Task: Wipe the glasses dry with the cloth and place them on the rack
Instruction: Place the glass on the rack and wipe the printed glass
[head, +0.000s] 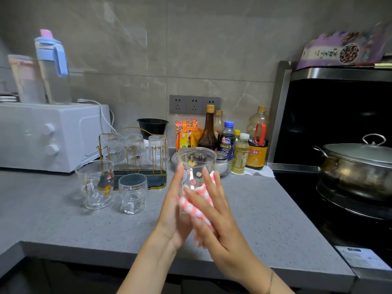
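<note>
Hands: you hold both up over the near middle of the counter [84, 225], palms facing each other, with the glass sandwiched between them.
Left hand [174, 211]: fingers straight and close together, laid flat against the left side of the glass; nothing is curled round it.
Right hand [214, 221]: fingers stretched out and slightly spread, pressing the cloth onto the right side of the glass; a thin band sits on your wrist.
Cloth [197, 206]: pink-and-white checks, bunched between your right palm and the glass, its end trailing down between your two palms.
Glass [194, 166]: clear, mouth up, printed with small cartoon figures; off the counter, carried only by the press of your palms. Wet or dry, you cannot tell.
Rack [156, 181]: gold wire on a dark tray, to the far left of your hands; three ribbed glasses [134, 148] sit upside down on it.
Waiting glasses: a printed glass [95, 184] and a shorter textured glass [132, 194] stand upright side by side on the counter, just near of the rack.
Beyond: white oven [42, 134] at far left, bottles [209, 132] along the wall behind the held glass, lidded steel pot [356, 164] at right.
</note>
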`<state>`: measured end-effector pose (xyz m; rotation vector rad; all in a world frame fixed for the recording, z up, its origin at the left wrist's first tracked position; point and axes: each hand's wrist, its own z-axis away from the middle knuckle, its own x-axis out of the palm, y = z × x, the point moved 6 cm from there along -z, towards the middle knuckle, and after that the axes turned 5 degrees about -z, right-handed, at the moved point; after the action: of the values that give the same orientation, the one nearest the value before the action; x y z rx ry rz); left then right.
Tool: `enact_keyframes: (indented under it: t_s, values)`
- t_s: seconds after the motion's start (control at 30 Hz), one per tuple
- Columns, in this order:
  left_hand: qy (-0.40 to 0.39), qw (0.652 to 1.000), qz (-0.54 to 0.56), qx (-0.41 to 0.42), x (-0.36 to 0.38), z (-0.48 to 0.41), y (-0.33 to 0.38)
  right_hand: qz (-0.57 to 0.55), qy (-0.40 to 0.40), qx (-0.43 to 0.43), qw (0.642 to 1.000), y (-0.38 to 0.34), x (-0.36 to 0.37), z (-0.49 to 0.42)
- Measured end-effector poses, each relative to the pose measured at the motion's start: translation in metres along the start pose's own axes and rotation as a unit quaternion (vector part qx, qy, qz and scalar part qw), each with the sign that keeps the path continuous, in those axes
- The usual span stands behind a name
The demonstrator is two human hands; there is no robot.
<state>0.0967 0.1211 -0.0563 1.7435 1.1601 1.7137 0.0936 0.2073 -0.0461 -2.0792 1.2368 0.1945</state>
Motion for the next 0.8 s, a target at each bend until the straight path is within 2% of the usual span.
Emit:
enact_keyframes:
  t_s: [0.13,0.27,0.57,0.8]
  values:
    - [0.018,0.999,-0.035,0.015,0.001,0.001,0.000,0.006,0.039,0.011,0.999,0.002,-0.015,-0.022]
    - [0.012,1.000,-0.015,-0.006,0.000,0.002,-0.006,0.023,0.066,0.043,0.997,0.009,-0.033,-0.045]
    - [0.052,0.998,-0.043,0.011,-0.009,-0.002,-0.001,-0.016,0.032,0.050,0.998,0.012,-0.017,-0.024]
    - [0.016,0.998,-0.047,0.031,0.003,-0.003,0.000,0.000,0.000,0.021,1.000,0.004,-0.007,-0.007]
